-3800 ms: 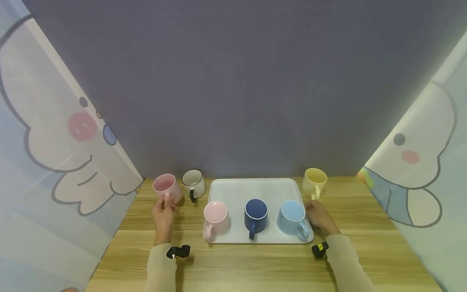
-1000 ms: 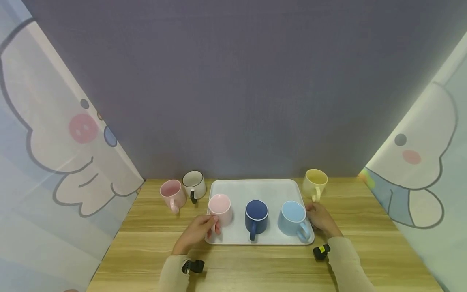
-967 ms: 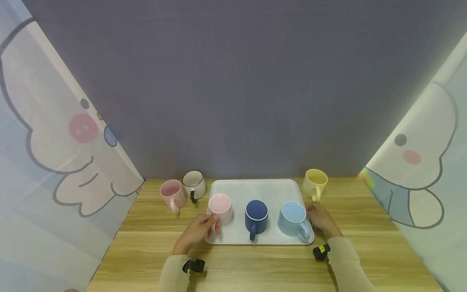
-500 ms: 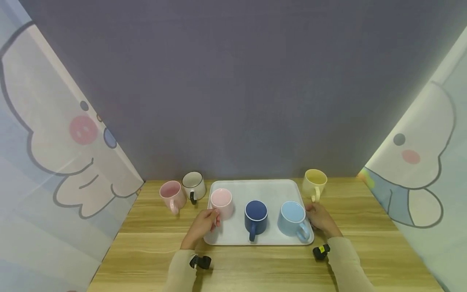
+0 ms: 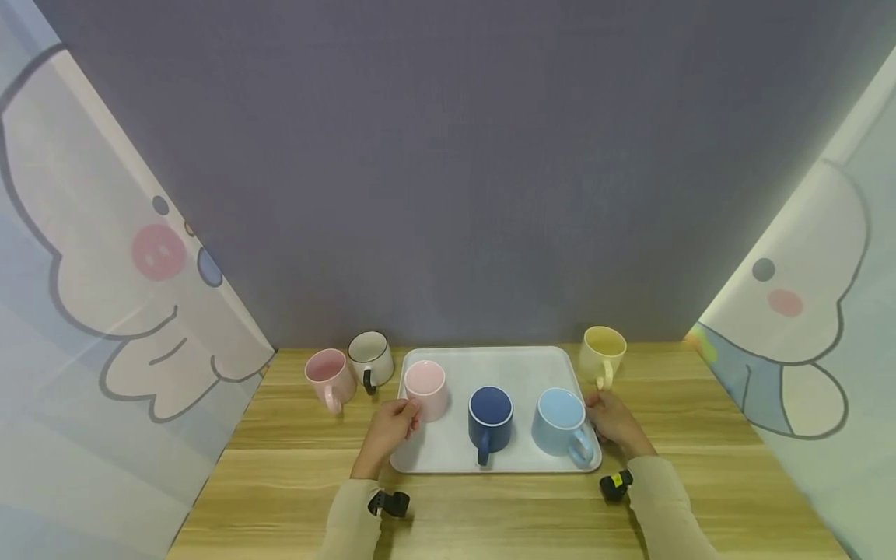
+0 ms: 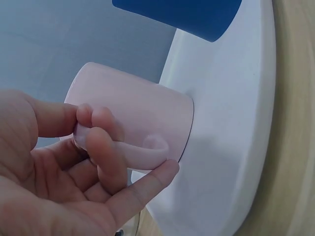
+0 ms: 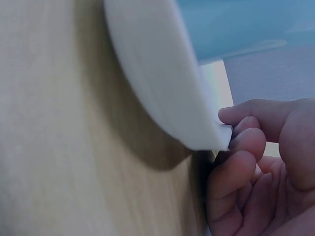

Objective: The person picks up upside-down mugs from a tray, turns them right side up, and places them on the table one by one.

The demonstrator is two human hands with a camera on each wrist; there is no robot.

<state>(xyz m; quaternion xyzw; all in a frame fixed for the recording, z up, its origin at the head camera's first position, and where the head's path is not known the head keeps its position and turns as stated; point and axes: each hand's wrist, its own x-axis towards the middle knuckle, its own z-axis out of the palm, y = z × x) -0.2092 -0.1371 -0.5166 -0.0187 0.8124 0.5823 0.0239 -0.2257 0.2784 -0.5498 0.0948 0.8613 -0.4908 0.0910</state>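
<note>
My left hand [image 5: 390, 426] pinches the handle [image 6: 142, 156] of a pale pink mug [image 5: 425, 393], thumb on one side and fingers curled round it. That mug stands upside down on the left part of a white tray [image 5: 518, 359], its rim right at the tray surface in the left wrist view. With thumb above and curled fingers below, my right hand [image 5: 616, 420] grips the tray's right edge [image 7: 216, 135]. Also upside down on the tray are a navy mug [image 5: 490, 420] in the middle and a light blue mug [image 5: 558, 424] beside the right hand.
Left of the tray, a darker pink mug [image 5: 332, 381] and a white mug [image 5: 372, 359] with black rim and handle stand upright. An upright yellow mug [image 5: 602, 354] is behind my right hand. A grey panel [image 5: 448, 194] rises at the wooden table's [image 5: 490, 513] back edge.
My left hand has let go of the darker pink mug, now nearer the white one, and taken the pale pink mug's handle. That mug has slid back on the tray. My right hand stays put.
</note>
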